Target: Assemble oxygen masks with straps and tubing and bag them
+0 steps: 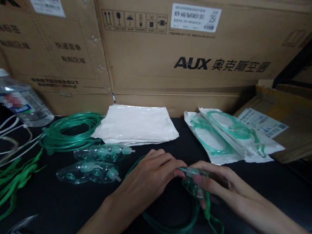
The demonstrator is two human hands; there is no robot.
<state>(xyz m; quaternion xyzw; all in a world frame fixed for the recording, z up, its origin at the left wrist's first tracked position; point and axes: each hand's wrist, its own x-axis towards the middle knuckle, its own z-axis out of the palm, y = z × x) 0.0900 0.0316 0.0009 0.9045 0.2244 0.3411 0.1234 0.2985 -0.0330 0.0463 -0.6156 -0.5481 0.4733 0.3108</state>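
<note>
My left hand (157, 170) is closed, pinching the end of a green oxygen tube (169, 230) whose coil hangs down below both hands. That tube end meets the pale connector of a clear green oxygen mask (194, 186), and my right hand (215, 183) is wrapped round the mask. A green elastic strap (214, 221) dangles from the mask under my right hand. Fingers hide part of the mask and the exact joint. Left of my hands lie two more clear masks, a nearer mask (88, 172) and a farther mask (104, 152).
Behind are a stack of white pouches (136, 124), coiled green tubing (69, 130) and two packed mask sets (232, 133). At left lie green straps (4, 188), a white cable (4, 144) and a plastic bottle (36, 105). Large cardboard boxes (148, 70) wall off the back.
</note>
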